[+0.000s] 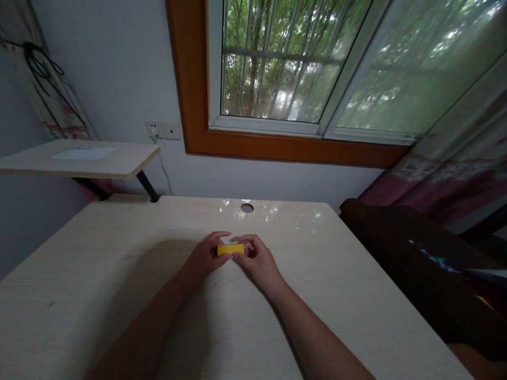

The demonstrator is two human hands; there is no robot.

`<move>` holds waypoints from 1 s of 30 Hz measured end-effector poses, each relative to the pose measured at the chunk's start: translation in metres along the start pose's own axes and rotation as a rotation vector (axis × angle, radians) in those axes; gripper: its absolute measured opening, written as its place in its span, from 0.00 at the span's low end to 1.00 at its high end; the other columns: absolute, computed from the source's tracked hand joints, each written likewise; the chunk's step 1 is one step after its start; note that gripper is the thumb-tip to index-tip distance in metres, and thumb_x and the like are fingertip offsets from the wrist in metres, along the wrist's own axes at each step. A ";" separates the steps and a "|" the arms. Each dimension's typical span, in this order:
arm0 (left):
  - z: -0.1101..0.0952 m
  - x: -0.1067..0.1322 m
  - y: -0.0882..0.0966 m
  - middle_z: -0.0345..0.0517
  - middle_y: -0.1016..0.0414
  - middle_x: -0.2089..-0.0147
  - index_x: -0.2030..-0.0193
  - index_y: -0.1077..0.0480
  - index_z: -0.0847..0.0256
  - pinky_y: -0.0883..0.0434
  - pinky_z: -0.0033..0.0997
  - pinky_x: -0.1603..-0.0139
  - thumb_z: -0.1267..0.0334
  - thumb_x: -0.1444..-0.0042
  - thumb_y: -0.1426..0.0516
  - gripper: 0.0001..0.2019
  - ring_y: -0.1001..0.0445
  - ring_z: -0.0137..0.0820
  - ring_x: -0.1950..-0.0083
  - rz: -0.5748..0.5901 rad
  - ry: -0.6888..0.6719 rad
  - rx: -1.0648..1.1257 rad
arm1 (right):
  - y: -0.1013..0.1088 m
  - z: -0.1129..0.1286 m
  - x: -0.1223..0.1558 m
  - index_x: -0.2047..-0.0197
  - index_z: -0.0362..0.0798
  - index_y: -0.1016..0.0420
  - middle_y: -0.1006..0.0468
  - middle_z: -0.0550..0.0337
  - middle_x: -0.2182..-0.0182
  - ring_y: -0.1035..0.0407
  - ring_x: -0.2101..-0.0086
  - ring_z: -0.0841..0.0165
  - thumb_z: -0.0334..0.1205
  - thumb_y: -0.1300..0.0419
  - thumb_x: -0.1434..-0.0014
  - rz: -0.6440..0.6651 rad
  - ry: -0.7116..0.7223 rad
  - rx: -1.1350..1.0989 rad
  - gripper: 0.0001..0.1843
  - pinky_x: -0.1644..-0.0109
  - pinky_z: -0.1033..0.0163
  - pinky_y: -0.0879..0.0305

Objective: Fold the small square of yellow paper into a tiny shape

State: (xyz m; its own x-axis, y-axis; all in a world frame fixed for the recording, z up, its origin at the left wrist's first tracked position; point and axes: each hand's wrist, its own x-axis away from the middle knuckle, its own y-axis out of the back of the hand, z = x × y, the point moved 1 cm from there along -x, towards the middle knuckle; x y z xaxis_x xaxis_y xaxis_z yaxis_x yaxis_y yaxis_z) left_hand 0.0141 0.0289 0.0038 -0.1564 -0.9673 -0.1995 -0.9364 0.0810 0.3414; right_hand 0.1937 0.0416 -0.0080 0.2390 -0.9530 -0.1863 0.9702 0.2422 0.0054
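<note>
Table [108,296]: pale wood-grain top filling the lower field, with a round cable hole [247,207] near its far edge.
Window [283,58]: barred, in an orange-brown frame, trees beyond; behind the table.
Side shelf [71,157]: a smaller raised board at far left, well apart from the hands.
Left hand [204,257]: resting low over the table centre; fingers closed on the left end of the block, thumb arched over the top.
Right hand [257,260]: mirror position; fingers closed on the right end of the block.
Yellow block [230,249]: small and oblong, held between the two hands just above or on the table; which cannot be told.
Key relation: the block's long axis runs left to right, each end meeting one hand's fingertips; both hands are equally near, neither leading.
</note>
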 end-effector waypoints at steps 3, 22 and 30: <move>0.000 0.000 0.000 0.36 0.32 0.70 0.42 0.36 0.60 0.37 0.24 0.71 0.63 0.50 0.38 0.27 0.34 0.26 0.72 0.002 0.014 -0.001 | 0.000 -0.001 0.000 0.56 0.51 0.29 0.27 0.65 0.73 0.33 0.72 0.69 0.40 0.33 0.50 -0.006 -0.006 0.003 0.16 0.68 0.65 0.38; 0.010 -0.007 0.005 0.35 0.29 0.71 0.41 0.39 0.62 0.33 0.27 0.64 0.62 0.50 0.37 0.29 0.29 0.27 0.69 -0.075 0.050 0.284 | 0.002 -0.003 -0.009 0.61 0.51 0.33 0.28 0.68 0.77 0.34 0.75 0.71 0.41 0.30 0.56 -0.120 -0.076 -0.198 0.20 0.69 0.65 0.38; 0.010 -0.006 0.014 0.44 0.25 0.61 0.48 0.33 0.60 0.28 0.29 0.62 0.62 0.44 0.41 0.17 0.26 0.30 0.63 -0.260 -0.061 0.018 | 0.009 0.004 -0.011 0.63 0.50 0.32 0.26 0.67 0.77 0.32 0.75 0.70 0.41 0.29 0.59 -0.224 -0.141 -0.275 0.21 0.66 0.62 0.33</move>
State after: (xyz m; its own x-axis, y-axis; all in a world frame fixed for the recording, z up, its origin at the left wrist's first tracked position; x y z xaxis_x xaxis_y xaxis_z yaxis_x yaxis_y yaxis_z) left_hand -0.0008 0.0382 0.0004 0.0721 -0.9399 -0.3337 -0.9531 -0.1636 0.2547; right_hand 0.1996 0.0536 -0.0023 0.0435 -0.9989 -0.0159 0.9567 0.0463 -0.2874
